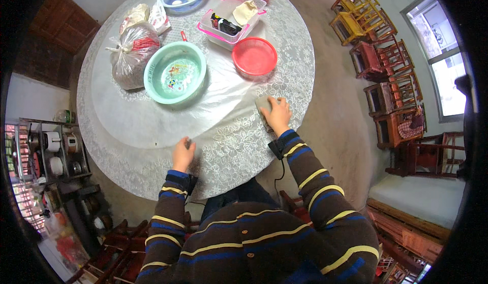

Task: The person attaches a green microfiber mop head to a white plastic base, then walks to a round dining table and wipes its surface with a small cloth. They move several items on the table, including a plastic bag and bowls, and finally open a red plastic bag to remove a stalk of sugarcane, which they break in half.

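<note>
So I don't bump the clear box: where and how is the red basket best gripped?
Pinch the red basket by its right rim, thumb inside, probably best from the right: it sits open side up, that side is free, and the clear box crowds its far left.

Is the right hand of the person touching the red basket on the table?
Apart. The head view shows a strip of patterned tablecloth between the right hand and the red basket.
</note>
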`<action>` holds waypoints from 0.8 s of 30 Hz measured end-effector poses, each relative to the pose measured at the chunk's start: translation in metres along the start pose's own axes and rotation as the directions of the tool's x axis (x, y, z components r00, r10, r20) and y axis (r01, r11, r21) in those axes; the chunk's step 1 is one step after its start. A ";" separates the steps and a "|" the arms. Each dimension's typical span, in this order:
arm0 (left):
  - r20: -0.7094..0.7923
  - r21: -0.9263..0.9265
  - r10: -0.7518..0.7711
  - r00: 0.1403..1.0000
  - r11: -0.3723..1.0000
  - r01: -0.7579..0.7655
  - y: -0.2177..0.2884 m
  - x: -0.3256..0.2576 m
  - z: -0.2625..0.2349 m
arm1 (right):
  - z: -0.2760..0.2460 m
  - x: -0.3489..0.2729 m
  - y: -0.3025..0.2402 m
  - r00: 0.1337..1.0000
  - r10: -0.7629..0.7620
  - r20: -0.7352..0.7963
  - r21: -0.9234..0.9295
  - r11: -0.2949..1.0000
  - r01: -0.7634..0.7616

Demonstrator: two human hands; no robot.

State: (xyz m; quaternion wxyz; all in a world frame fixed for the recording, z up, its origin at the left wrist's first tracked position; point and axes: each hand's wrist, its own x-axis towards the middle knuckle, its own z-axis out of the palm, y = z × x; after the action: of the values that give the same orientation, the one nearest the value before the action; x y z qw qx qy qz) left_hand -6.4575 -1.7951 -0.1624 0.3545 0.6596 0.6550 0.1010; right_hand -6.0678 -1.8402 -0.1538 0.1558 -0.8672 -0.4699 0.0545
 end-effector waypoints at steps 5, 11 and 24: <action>-0.213 -0.057 -0.077 0.974 0.996 0.066 0.017 0.060 -0.042 | 0.002 0.071 -0.016 0.993 0.105 -0.050 0.328 0.941 -0.083; 0.009 -0.673 -0.358 0.934 0.688 0.270 0.039 0.105 -0.070 | 0.032 0.147 -0.021 0.930 0.366 0.008 0.493 0.808 -0.322; 0.074 -0.897 -0.263 0.962 0.404 0.180 0.065 0.140 -0.078 | 0.002 0.110 -0.054 0.948 0.157 0.278 0.863 0.392 -0.318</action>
State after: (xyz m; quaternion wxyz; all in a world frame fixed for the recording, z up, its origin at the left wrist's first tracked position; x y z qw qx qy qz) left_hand -6.4355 -1.6308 -0.1124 0.6337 0.2737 0.5959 0.4104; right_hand -6.0502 -1.7207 -0.1324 0.5479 -0.7006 -0.2490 0.3833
